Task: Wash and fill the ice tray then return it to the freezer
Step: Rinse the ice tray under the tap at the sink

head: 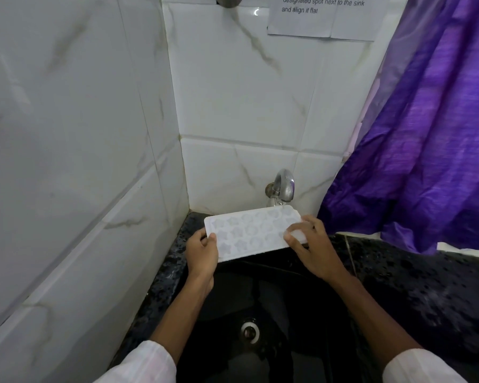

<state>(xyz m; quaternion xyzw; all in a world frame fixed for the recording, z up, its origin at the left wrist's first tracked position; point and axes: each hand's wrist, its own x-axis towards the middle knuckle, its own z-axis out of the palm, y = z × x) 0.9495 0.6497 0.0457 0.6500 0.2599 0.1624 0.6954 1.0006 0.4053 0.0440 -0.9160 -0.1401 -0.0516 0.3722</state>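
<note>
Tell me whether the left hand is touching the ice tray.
Touching. The head view shows the left hand gripping the left end of the ice tray, its thumb lying on the tray's top face, over the black sink.

A single wide-angle view from a camera worn on the person's head, looking forward and steeply down. It faces a corner of white tiled wall [241, 87], close enough that the tiles fill the upper half. The black sink [260, 299] lies directly below, with its drain [250, 331] near the bottom centre. Both forearms reach in from the bottom edge. A purple curtain [432, 134] fills the right side. Straight lines bow toward the edges.
</note>
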